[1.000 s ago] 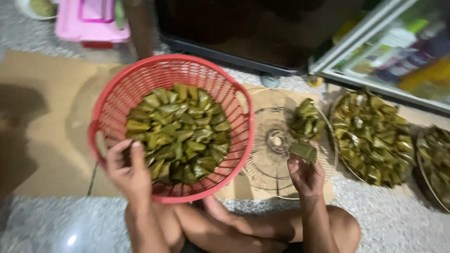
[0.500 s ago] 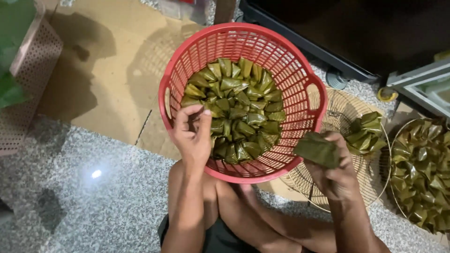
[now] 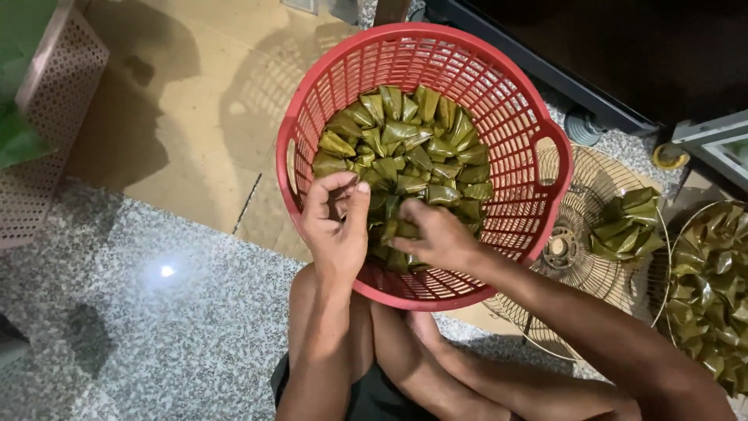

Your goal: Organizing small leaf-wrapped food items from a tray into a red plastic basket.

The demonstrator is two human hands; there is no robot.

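A red plastic basket [image 3: 538,148] stands on the floor in front of my knees, half full of green leaf-wrapped parcels [image 3: 413,144]. My left hand [image 3: 335,230] reaches over the near rim with fingers and thumb curled together above the parcels; whether it holds one is hidden. Beside it, my right hand [image 3: 440,238] is inside the basket, fingers closed on a parcel among the pile at the near side.
To the right, a round wire fan guard [image 3: 580,269] carries a small heap of parcels [image 3: 627,226]. A round tray of more parcels [image 3: 713,288] sits at the right edge. Cardboard [image 3: 179,117] covers the floor behind, and a pink perforated crate [image 3: 47,132] stands at left.
My right hand, which held a parcel over the fan guard, has moved left into the basket. The left hand stays at the near rim. The view has shifted closer to the basket.
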